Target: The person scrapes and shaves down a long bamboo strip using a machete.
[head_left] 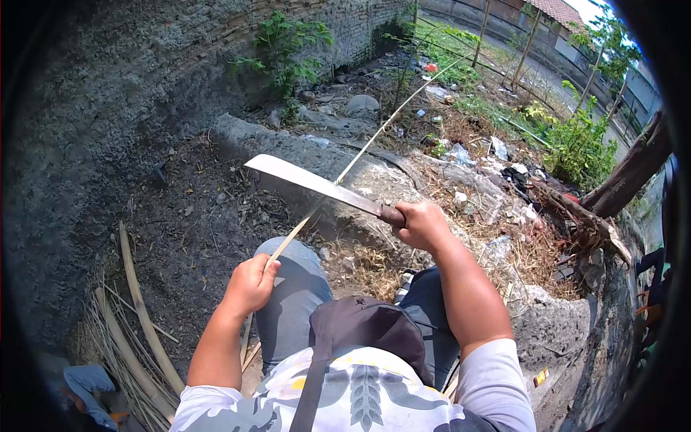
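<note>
My right hand [421,225] is closed round the dark handle of a machete [309,183], its broad blade pointing left across the middle of the view. My left hand [252,283] grips a long, thin bamboo strip [381,132] above my left knee. The strip runs from my fist up and away toward the grass at the upper right. The blade crosses the strip a short way beyond my left hand, overlapping it in this view. Below my left fist, the strip's near end carries on beside my leg.
Thicker bamboo pieces [146,309] and a bundle of thin strips [119,345] lie at lower left. A rough wall [144,79] rises on the left. Litter and dry grass cover the right, near a leaning trunk [626,173]. Another person's leg [90,385] shows at lower left.
</note>
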{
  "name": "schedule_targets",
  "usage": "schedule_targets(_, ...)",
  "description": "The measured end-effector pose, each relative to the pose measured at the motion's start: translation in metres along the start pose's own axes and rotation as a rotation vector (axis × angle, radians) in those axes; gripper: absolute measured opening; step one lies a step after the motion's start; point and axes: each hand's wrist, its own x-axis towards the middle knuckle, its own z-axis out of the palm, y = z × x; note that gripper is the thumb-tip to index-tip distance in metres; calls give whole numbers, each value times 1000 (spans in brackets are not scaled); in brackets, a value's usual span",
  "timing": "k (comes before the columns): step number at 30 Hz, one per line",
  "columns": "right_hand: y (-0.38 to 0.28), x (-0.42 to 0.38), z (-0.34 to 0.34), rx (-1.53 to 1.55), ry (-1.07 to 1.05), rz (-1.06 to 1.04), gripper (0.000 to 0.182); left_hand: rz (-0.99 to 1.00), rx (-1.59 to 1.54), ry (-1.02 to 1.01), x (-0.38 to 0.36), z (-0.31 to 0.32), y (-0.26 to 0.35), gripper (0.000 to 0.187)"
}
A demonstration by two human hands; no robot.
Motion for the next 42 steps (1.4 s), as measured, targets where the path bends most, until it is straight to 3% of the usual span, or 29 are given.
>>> schedule_targets(4,-6,1,16,-33,175,-282,20,-27,126,-6,-3,2,1,39)
schedule_targets(6,13,9,13,-99,296,-281,18,-3,183,-7,-12,-15,9,38)
schedule_targets(10,34,10,-6,71,242,217,19,-7,95,25,-34,-36,5,37)
schedule_targets(13,36,12,2,137,209,240,23,-11,118,23,-42,-33,0,38)
schedule_targets(16,13,8,6,69,129,24,19,-39,70,30,-33,-22,6,38)
schedule_targets(18,3,6,16,-70,202,-262,19,-20,37,8,-28,-17,7,40)
schedule_targets(20,-4,4,8,-144,181,-334,19,-1,47,-26,-28,-13,-2,41)
schedule_targets(22,18,10,10,-99,256,-315,17,-16,12,-119,-36,-21,-7,39)
schedule_targets(24,47,17,8,-81,198,-30,19,-17,-42,-165,-46,-29,-17,40)
schedule_targets(26,58,17,1,174,197,202,25,-7,-117,-162,-62,-30,-30,42)
schedule_targets(28,51,14,2,162,147,210,27,-44,-87,-185,-64,-29,-18,44)
schedule_targets(31,32,14,8,78,215,98,20,-69,-133,-149,-61,-18,-20,45)
schedule_targets(35,9,11,10,-185,360,-417,23,-44,-140,-135,-49,-8,-20,45)
schedule_targets(38,-11,5,9,-277,201,-512,32,-70,-126,-132,-39,-13,-19,46)
schedule_targets(40,10,11,11,-235,255,-423,24,-95,-118,-146,-46,-19,-22,46)
schedule_targets(42,34,17,3,-119,245,-46,18,-77,-113,-141,-55,-27,-32,47)
